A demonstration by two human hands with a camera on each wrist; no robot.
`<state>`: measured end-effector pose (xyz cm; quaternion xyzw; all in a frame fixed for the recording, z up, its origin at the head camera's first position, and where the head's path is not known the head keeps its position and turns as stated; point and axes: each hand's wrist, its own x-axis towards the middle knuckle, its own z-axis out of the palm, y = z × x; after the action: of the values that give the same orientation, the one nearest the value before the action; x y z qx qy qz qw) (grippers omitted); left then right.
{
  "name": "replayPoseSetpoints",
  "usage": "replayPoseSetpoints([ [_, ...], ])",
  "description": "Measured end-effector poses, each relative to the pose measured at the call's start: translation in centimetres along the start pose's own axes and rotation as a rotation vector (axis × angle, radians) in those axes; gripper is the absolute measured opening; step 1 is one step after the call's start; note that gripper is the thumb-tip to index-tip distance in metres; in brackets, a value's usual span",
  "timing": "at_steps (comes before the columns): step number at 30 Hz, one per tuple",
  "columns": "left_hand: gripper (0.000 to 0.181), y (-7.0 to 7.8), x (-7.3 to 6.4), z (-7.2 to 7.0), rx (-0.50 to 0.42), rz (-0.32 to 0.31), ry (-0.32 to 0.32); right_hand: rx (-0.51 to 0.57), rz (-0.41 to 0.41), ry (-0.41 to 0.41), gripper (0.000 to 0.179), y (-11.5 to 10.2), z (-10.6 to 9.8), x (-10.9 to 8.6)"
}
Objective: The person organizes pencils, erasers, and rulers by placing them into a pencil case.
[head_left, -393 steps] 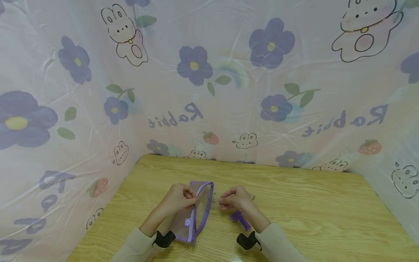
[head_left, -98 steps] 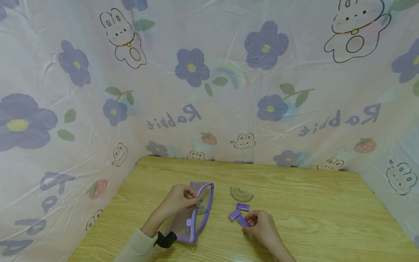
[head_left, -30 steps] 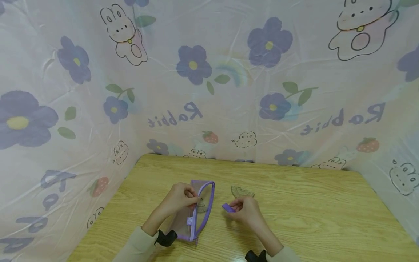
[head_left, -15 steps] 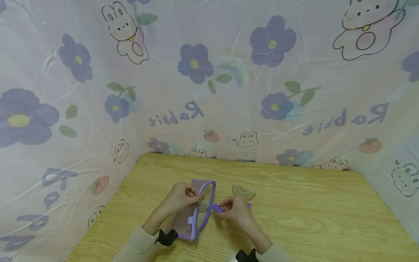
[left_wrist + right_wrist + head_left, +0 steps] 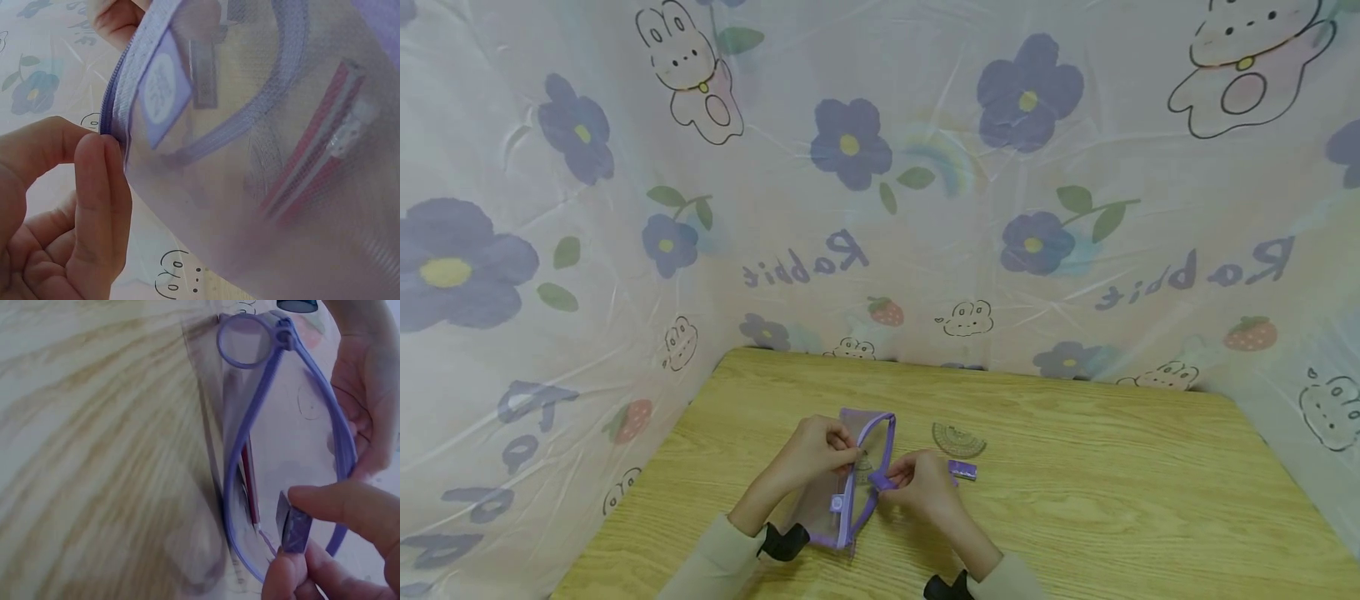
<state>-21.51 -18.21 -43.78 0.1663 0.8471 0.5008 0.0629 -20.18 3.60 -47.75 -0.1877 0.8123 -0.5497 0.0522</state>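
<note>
A sheer mesh pencil case (image 5: 820,504) with purple trim stands with its zip mouth spread open. My left hand (image 5: 812,446) pinches the zip edge between thumb and fingers, seen close in the left wrist view. Between thumb and fingertips, my right hand (image 5: 928,483) holds a small purple eraser (image 5: 294,528) right at the mouth, overlapping the purple rim in the head view. Through the mesh show red-striped pencils (image 5: 319,137) and a clear protractor (image 5: 862,471). The right hand partly hides another purple piece on the table.
A second clear protractor (image 5: 958,439) lies on the wooden table (image 5: 1112,492), right of the case. Just in front of it is another purple eraser (image 5: 962,471). A printed curtain (image 5: 925,250) hangs along the table's back and sides.
My right hand picked the purple eraser from the group on the table and carried it left to the case mouth. A protractor now shows inside the case. The left hand keeps its grip.
</note>
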Motion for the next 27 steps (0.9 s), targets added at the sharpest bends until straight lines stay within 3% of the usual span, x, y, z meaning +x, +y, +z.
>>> replayPoseSetpoints([
  [21,0.009,-0.2,0.0,0.1,-0.011,-0.022,0.008,-0.040,0.014,0.028,0.021,0.3,2.7,0.3],
  [27,0.010,-0.1,-0.2,0.0,-0.012,-0.017,0.003,0.083,0.037,-0.034,0.019,0.5,3.1,0.3],
])
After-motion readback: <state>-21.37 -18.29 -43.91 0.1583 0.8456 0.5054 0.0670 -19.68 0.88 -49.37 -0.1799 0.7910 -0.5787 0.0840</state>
